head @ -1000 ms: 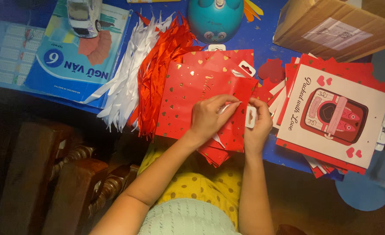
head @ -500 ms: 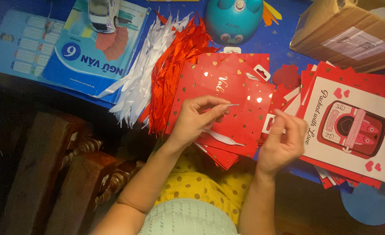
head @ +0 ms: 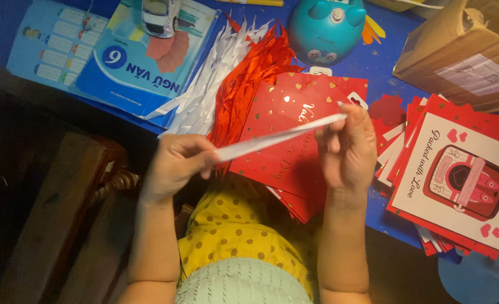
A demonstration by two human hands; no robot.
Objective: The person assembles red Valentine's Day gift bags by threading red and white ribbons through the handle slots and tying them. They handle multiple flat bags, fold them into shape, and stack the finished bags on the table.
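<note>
Left hand (head: 176, 166) pinches one end of a white strip (head: 277, 137); right hand (head: 348, 149) pinches the other end, fingers closed on it. The strip is held taut, slanting, above the stack of red bags (head: 294, 141) at the near edge of the blue table (head: 384, 62). Beyond lie red and white ribbons (head: 232, 84), a blue book (head: 142, 62) and a teal toy (head: 327, 25)
</note>
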